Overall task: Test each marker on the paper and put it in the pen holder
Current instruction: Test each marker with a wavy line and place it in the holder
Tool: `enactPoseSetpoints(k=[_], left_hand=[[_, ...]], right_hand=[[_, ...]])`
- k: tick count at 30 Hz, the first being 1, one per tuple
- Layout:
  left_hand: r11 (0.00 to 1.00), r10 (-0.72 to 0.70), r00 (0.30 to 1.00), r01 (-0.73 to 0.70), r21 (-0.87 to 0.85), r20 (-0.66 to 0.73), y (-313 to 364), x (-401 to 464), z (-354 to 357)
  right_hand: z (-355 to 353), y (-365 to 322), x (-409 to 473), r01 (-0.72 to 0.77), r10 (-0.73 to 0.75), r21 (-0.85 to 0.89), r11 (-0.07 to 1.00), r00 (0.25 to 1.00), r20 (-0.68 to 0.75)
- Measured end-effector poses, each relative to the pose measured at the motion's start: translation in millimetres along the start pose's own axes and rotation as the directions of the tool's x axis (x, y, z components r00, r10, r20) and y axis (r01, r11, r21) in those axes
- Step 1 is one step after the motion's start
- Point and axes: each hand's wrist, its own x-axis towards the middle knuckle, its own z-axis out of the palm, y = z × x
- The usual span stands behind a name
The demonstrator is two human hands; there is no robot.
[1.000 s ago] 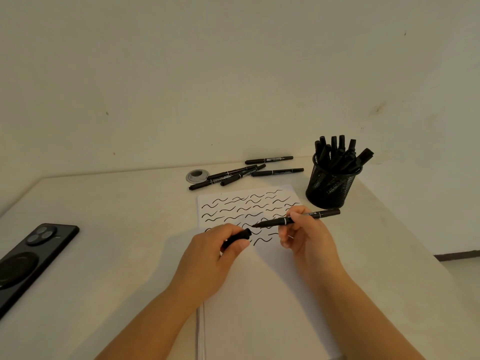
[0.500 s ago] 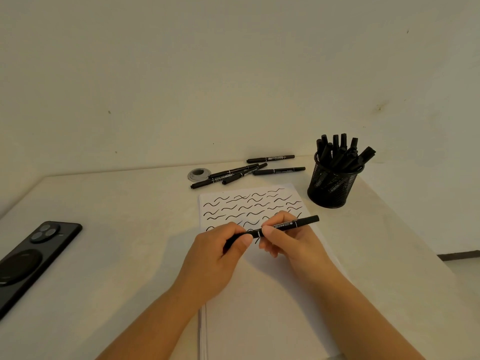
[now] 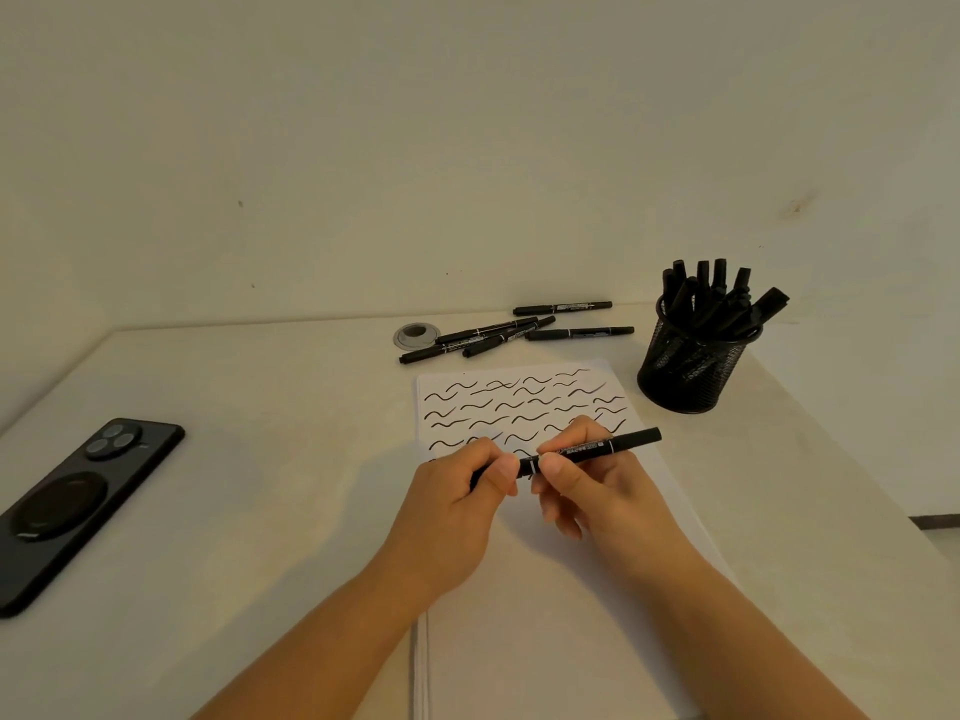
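1. The marker (image 3: 582, 452) in your hands is whole again: a second ago the cap was apart in your left hand (image 3: 457, 491) and the tip bare; half a second ago you were bringing them together, and now the cap sits on its end. I judge this marker tested and ready to stow.
2. It lies nearly level above the paper (image 3: 545, 563), its free end pointing to 2 o'clock.
3. Your left fingers (image 3: 506, 467) are curled round the capped end, pinching it against the thumb.
4. Your right hand (image 3: 597, 491) pinches the barrel just beside them, thumb and forefinger pressed on it, the other fingers curled beneath.
5. The pen holder (image 3: 691, 376) stands on the tabletop (image 3: 260, 407) at 2 o'clock from your hands, already crowded.
6. The loose markers (image 3: 519, 332) at 12 o'clock wait beyond the paper.
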Motion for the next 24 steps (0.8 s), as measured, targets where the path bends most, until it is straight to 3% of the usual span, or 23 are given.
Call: enactPoseSetpoints(k=[10,15,19,20,22,24], left_hand=[[0.998,-0.045,0.998,0.046,-0.035,0.040,3,1,-2],[0.998,0.064,0.993,-0.065,-0.005,-0.095,2,0,-5],[0.998,0.050,0.967,-0.056,-0.016,-0.250,-2,5,-12],[0.999,0.036,0.961,-0.044,-0.021,-0.275,-3,6,-14],[0.999,0.021,0.954,-0.028,-0.021,-0.298,-4,9,-18],[0.999,0.041,0.954,-0.039,0.011,-0.296,-3,12,-20]], right_hand=[[1,-2,3,0.012,-0.011,-0.061,0.998,1.000,0.009],[2,-4,5,-0.018,0.017,-0.012,1.000,0.997,-0.072],[-6,-9,6,-0.020,0.067,0.189,0.982,0.968,-0.243],[-9,-11,7,-0.016,0.060,0.151,0.988,0.955,-0.292],[-13,-11,8,-0.026,-0.008,-0.090,0.996,0.935,-0.354],[-10,-12,9,-0.035,-0.088,-0.378,0.925,0.949,-0.303]])
